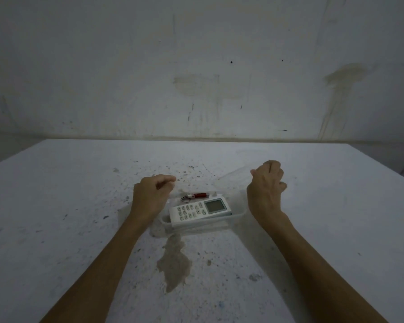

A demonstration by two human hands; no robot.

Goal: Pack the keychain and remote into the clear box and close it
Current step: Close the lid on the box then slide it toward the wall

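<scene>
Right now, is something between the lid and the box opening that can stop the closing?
Nothing visible blocks it. The remote and keychain lie inside the clear box; the lid itself is hard to see.

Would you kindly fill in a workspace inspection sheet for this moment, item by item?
Surface: white table, speckled, with a brown stain.
Job's things: remote and red keychain lie in the clear box; lid hard to make out.
Clutter: nothing seen.
Grippers: left hand and right hand curled at the box ends; grip unclear.
Cables: nothing seen.
Surroundings: stained white wall.
</scene>
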